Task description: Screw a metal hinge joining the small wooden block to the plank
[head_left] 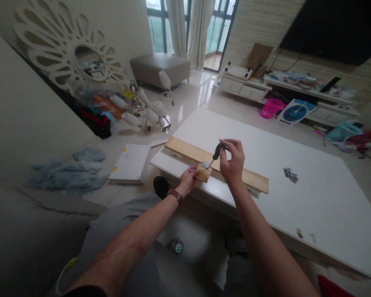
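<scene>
My right hand (233,161) grips a screwdriver (218,151) by its dark green handle. The tool slants down to the left, its tip at a small metal hinge (205,164) on a small wooden block (203,173). Whether the tip sits in a screw is too small to tell. Fingers of my left hand (188,180) are closed on the left end of that block. Behind it, a long wooden board (185,149) lies across the white table (297,152). Several metal hinges (290,175) lie in a pile to the right.
On the floor at left are a white flat box (130,163), a grey-blue cloth (74,171) and a chandelier (148,111). A small bottle (177,246) stands below the table edge. A pink bin (271,108) and a blue fan (296,111) are beyond the table.
</scene>
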{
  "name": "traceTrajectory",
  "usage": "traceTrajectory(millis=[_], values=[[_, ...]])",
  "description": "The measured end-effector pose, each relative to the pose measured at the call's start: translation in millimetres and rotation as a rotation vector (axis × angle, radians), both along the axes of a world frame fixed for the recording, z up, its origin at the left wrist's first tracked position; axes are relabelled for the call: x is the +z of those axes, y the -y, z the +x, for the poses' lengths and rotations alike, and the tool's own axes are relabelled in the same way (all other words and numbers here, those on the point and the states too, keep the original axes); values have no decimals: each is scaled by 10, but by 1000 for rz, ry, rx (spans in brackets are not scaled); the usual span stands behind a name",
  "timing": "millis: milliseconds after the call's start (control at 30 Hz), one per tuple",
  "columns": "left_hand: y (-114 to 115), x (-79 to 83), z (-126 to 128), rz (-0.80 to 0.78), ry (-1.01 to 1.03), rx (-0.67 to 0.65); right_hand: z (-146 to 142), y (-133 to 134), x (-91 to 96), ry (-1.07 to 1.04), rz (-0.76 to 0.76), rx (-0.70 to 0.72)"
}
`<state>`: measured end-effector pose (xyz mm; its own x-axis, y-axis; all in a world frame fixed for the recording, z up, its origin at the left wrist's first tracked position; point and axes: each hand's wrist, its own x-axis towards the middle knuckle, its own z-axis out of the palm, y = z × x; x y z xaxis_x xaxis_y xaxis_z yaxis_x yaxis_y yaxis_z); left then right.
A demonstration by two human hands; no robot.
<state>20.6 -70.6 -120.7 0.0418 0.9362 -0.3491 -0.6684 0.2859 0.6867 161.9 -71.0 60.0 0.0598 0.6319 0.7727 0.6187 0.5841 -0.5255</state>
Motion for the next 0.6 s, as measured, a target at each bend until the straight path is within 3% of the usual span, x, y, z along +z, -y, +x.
traceTrajectory(millis=[267, 500, 600], values=[[1, 11, -9, -3, -10, -8, -14, 16, 50, 19, 50, -95], [-4, 11, 4, -19, -16, -2, -31, 31, 58, 0, 3, -9], [14, 30, -7, -3, -19, -13, -25, 26, 46, -19, -3, -59]])
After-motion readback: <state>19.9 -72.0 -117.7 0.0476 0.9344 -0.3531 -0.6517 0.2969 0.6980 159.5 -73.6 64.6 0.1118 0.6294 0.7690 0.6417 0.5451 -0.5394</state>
